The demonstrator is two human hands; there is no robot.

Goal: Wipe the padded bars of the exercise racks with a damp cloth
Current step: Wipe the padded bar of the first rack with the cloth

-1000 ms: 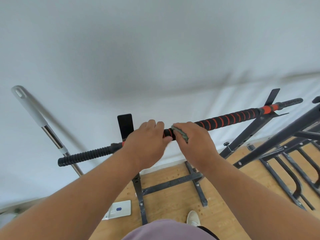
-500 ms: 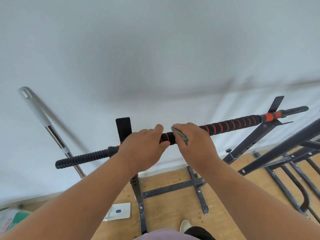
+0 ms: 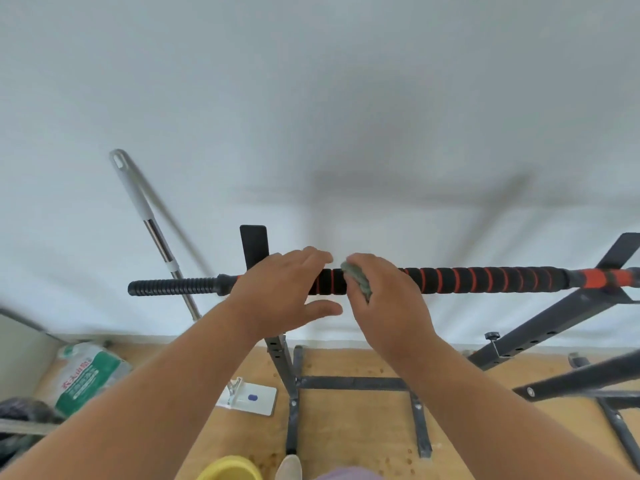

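A horizontal bar padded in black foam with an orange spiral [image 3: 485,280] lies across a dark metal rack [image 3: 280,355] in front of a white wall. My right hand [image 3: 388,299] grips a grey-green cloth [image 3: 356,282] wrapped over the padding near the bar's left part. Just to the left of it, my left hand [image 3: 284,292] lies over the bar with fingers stretched forward and the thumb spread out below, away from the bar. The bar's bare ribbed black end [image 3: 173,286] sticks out to the left.
A mop handle [image 3: 149,216] leans on the wall at left. A green and white bag [image 3: 86,375] and a white plate [image 3: 249,398] lie on the wooden floor. A second rack's dark bars [image 3: 581,379] stand at right. A yellow rim [image 3: 228,469] shows at the bottom.
My left hand has loosened from a closed grip on the bar; its thumb now sticks out below. My right hand stays on the cloth. My view has swung to the left.
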